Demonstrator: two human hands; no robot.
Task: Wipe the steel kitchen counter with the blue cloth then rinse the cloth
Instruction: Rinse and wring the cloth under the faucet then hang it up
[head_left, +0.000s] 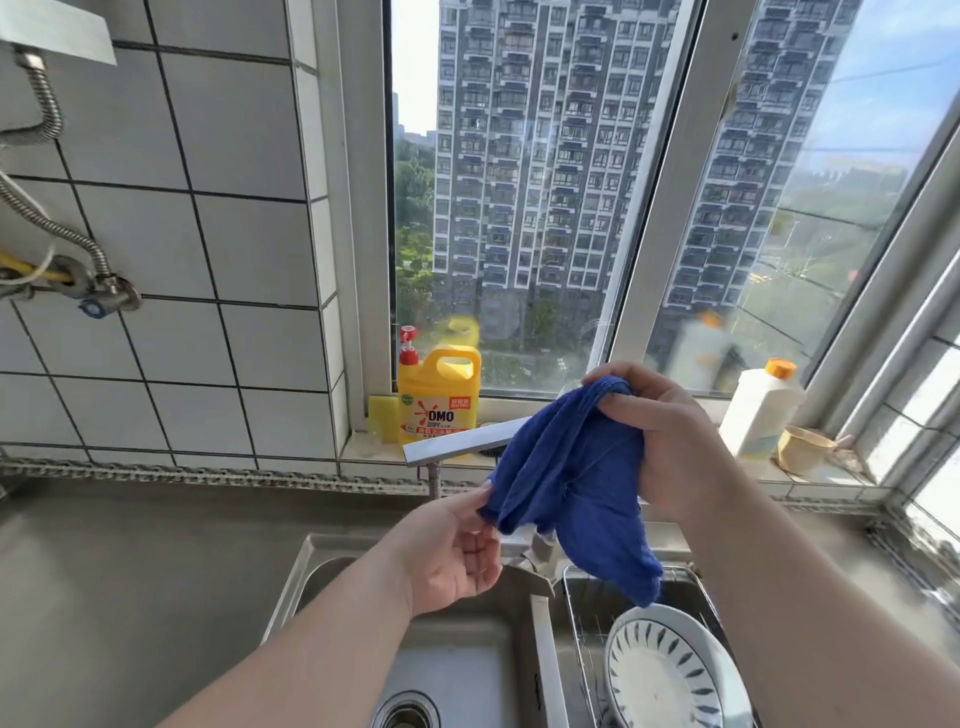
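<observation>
The blue cloth (566, 483) hangs in the air above the double steel sink (311, 566), in front of the tap (462, 441). My right hand (665, 436) grips its upper end, fingers curled round the bunched fabric. My left hand (452, 551) pinches a lower corner of the cloth between thumb and fingers. The steel counter (130, 561) stretches to the left of the sink.
A yellow detergent jug (439, 395) and a yellow sponge (382, 418) stand on the window sill. A white bottle with an orange cap (761, 410) and a small cup (802, 449) stand at the right. A patterned plate (670, 675) sits in a wire rack (576, 613) in the right basin.
</observation>
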